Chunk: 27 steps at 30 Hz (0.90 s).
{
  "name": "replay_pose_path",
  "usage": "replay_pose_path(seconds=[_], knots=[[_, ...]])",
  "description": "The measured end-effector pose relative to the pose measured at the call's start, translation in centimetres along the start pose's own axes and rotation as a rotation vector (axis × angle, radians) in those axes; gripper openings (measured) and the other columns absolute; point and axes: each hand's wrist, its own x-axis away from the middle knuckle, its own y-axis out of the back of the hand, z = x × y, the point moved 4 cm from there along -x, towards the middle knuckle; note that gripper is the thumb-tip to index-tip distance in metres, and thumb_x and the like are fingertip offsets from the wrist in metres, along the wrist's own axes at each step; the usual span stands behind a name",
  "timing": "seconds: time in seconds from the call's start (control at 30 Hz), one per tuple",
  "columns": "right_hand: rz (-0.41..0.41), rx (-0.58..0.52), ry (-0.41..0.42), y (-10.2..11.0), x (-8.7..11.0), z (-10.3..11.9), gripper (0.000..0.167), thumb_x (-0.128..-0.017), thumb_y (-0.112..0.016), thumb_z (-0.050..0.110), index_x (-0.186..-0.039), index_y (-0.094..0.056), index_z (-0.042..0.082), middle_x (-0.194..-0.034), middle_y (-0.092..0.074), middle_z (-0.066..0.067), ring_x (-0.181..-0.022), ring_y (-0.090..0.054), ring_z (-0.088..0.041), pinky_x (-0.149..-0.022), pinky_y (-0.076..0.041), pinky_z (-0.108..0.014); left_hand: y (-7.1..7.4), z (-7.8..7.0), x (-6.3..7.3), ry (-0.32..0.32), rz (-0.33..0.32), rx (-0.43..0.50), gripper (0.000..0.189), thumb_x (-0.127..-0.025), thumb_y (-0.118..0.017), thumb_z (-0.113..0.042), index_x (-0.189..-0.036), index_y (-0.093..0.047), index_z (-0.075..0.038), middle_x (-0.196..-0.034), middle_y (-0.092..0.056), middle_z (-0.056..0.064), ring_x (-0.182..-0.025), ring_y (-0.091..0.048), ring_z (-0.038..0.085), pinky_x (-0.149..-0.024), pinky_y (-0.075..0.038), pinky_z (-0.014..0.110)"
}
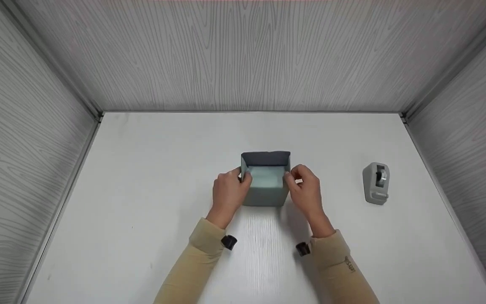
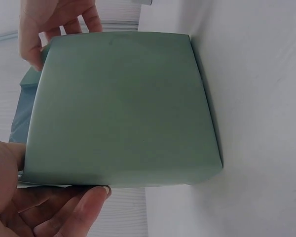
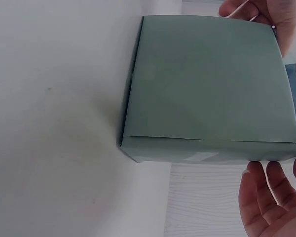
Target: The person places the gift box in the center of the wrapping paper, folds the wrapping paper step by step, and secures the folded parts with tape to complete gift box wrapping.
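Observation:
A green paper box (image 1: pixel 265 196) stands on the table in the middle of the head view, open at the top, with a dark flap (image 1: pixel 266 158) raised at its far side. My left hand (image 1: pixel 229 190) pinches the left wall near its upper edge, fingers outside and thumb at the rim. On the opposite side my right hand (image 1: pixel 306 189) pinches the right wall between thumb and fingers. Both wrist views show the box's smooth near face. A shiny pale strip (image 3: pixel 201 156) lies on its side by the right hand. Most of the interior bottom is hidden.
A grey tape dispenser (image 1: pixel 376 184) stands on the white table (image 1: pixel 141 177), to the right of the box. Wood-grain panels (image 1: pixel 247 55) enclose the table at the back and both sides.

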Motion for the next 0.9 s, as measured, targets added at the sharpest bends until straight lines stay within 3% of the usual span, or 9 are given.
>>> replay_pose_path(seconds=[0.2, 0.37, 0.53, 0.77, 0.9], knots=[[-0.085, -0.095, -0.049, 0.2, -0.4, 0.1, 0.007, -0.091, -0.065, 0.006, -0.087, -0.060, 0.006, -0.083, -0.061, -0.004, -0.082, -0.061, -0.017, -0.064, -0.049, -0.028, 0.1, 0.1, 0.0, -0.010, -0.005, 0.008, 0.029, -0.094, -0.059, -0.026, -0.088, -0.075, -0.002, -0.059, -0.063, 0.001, -0.047, -0.045, 0.009, -0.045, -0.034, 0.027], [-0.152, -0.153, -0.097, 0.4, -0.5, 0.2, 0.011, -0.088, -0.067, 0.006, -0.078, -0.063, 0.006, -0.076, -0.061, -0.004, -0.073, -0.058, -0.018, -0.060, -0.047, -0.025, 0.1, 0.1, 0.0, -0.019, -0.010, 0.010, 0.029, -0.095, -0.059, -0.026, -0.083, -0.073, -0.004, -0.058, -0.062, 0.000, -0.047, -0.045, 0.009, -0.045, -0.033, 0.027], [-0.147, -0.163, -0.077, 0.5, -0.7, 0.5, 0.013, -0.088, -0.069, 0.004, -0.076, -0.064, 0.005, -0.074, -0.062, -0.003, -0.071, -0.058, -0.017, -0.057, -0.046, -0.024, 0.2, 0.1, 0.0, -0.023, -0.006, 0.014, 0.029, -0.095, -0.059, -0.026, -0.078, -0.071, -0.006, -0.055, -0.058, -0.002, -0.047, -0.044, 0.009, -0.044, -0.032, 0.027], [-0.152, -0.172, -0.045, 0.7, -1.1, 0.7, 0.007, -0.092, -0.066, 0.007, -0.085, -0.066, 0.005, -0.079, -0.063, -0.005, -0.073, -0.057, -0.016, -0.059, -0.044, -0.023, 0.1, 0.0, 0.0, -0.024, -0.003, 0.010, 0.028, -0.094, -0.059, -0.026, -0.090, -0.075, -0.003, -0.060, -0.063, 0.000, -0.048, -0.048, 0.009, -0.045, -0.035, 0.027], [-0.140, -0.109, -0.020, 0.8, -1.4, 1.1, 0.008, -0.092, -0.066, 0.007, -0.084, -0.066, 0.006, -0.075, -0.062, -0.003, -0.068, -0.056, -0.015, -0.057, -0.044, -0.024, 0.1, 0.1, 0.0, -0.019, -0.002, 0.010, 0.027, -0.095, -0.060, -0.026, -0.090, -0.075, -0.004, -0.057, -0.060, -0.002, -0.047, -0.045, 0.009, -0.045, -0.033, 0.027]])
